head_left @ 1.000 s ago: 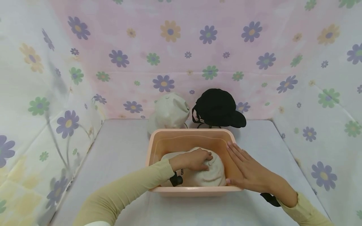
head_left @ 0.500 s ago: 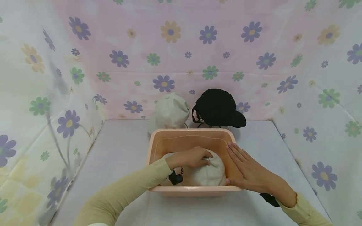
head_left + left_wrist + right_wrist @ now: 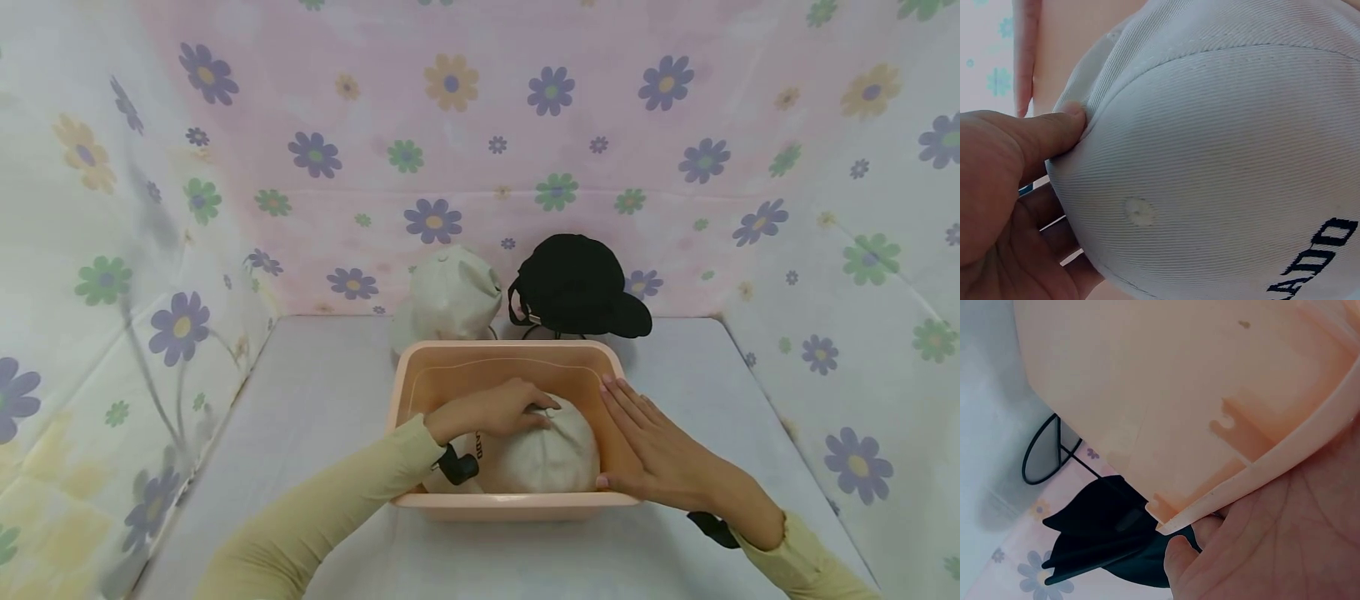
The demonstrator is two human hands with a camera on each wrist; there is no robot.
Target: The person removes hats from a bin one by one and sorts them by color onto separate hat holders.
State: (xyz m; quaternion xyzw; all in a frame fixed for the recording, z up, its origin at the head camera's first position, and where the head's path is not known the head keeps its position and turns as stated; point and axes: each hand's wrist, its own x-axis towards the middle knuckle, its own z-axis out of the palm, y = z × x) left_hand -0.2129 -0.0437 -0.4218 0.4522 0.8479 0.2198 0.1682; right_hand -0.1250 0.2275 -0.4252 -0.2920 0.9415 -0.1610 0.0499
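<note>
Pinching the off-white baseball cap (image 3: pixel 562 460) with left grip (image 3: pixel 495 413), touching the peach tub (image 3: pixel 517 501) around it with straight-fingered right grip (image 3: pixel 663 458)!

A black cap (image 3: pixel 573 283) sits just right of a pale cap (image 3: pixel 453 293), before a flower-printed pink backdrop (image 3: pixel 480 175).

Three caps (image 3: pixel 558 458) (image 3: pixel 453 296) (image 3: pixel 572 287) (two pale, one black) — one tub (image 3: pixel 517 501), two hands (image 3: pixel 491 411) (image 3: pixel 663 458).

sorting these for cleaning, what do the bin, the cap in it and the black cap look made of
Bin: likely plastic, smooth with slight sheen; moulded ribs show under its rim.
Cap in it: matte fabric, perhaps cotton twill; fine ribbing and stitched seams show.
Black cap: probably matte cloth, showing no gloss; its weave is unclear.
</note>
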